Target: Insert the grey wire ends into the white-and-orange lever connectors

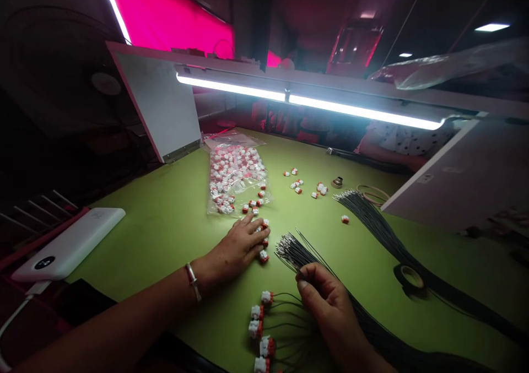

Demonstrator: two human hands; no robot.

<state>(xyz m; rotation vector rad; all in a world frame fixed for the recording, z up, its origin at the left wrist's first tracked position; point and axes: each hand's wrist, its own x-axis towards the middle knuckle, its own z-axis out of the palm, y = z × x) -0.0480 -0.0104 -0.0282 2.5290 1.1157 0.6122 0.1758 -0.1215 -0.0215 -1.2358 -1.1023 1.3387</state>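
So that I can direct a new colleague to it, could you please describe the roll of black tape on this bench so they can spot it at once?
On the green bench, find the long bundle of black wires to the right of the person's right hand. The roll of black tape lies flat against that bundle, a dark ring with a pale core, unlike the thin tan bands farther up.

The wire connectors (255, 329) have moulded white and red plastic housings with a smooth, slightly glossy finish. The black insulated wires (397, 246) have smooth sheathing and bright metal ends. The clear plastic bag (235, 177) is glossy; the green desk (157, 252) is matt; the metal bangle (192, 281) is polished.
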